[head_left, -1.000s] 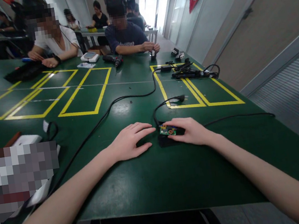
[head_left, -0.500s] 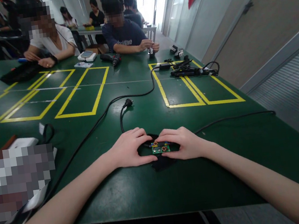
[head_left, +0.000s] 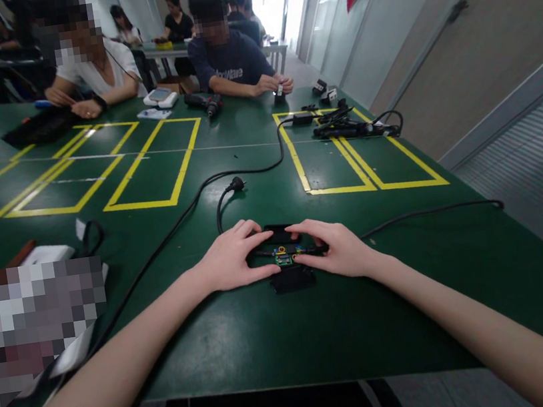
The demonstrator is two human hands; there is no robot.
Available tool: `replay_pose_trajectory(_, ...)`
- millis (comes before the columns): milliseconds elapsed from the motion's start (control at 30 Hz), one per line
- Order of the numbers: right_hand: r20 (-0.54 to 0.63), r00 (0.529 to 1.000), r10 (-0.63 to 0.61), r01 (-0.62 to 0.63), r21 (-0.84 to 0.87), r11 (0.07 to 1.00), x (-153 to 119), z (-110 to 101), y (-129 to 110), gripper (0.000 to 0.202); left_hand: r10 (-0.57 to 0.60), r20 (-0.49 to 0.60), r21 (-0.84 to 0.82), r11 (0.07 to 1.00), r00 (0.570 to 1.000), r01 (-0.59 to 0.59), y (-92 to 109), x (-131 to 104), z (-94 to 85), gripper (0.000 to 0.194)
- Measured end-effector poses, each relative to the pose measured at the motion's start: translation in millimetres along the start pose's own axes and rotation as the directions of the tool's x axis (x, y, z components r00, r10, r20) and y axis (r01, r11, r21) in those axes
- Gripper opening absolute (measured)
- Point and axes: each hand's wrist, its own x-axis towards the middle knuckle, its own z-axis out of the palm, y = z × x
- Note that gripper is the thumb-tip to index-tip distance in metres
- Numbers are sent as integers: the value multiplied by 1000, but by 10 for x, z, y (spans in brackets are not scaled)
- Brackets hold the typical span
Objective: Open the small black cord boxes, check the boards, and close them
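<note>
A small green circuit board (head_left: 284, 259) with copper-wound coils lies between my two hands, a black cable entering at each side. Behind it is one black plastic case half (head_left: 278, 235); another flat black piece (head_left: 292, 280) lies just in front. My left hand (head_left: 231, 256) is open, thumb at the board's left near edge and index fingertip at the rear case half. From the other side, my right hand (head_left: 333, 247) mirrors it, open too, thumb by the board's right part and index fingertip at the rear half. Whether the board sits inside a shell is hard to see.
A black plug (head_left: 236, 184) on its cord lies beyond my left hand. A long cable crosses to bundled black leads (head_left: 354, 126). Left are a pixelated object (head_left: 30, 325) and a white case. Across the green table, two people work near a drill (head_left: 207, 103).
My index fingers have shifted from close around the board to the rear case half, which now shows more. The front black piece is also more exposed. The view has shifted slightly.
</note>
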Motion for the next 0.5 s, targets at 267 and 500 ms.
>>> replay_pose_trajectory(267,-149,987,60,-67,-41,997,18,140,-21,19,-42,-32,-21,999,999,41,-25,19,11,46)
replay_pose_trajectory(500,-188,969,159,-177,-82,981,98,179,-44,20,-83,-58,-11,997,995,82,-73,21,5,39)
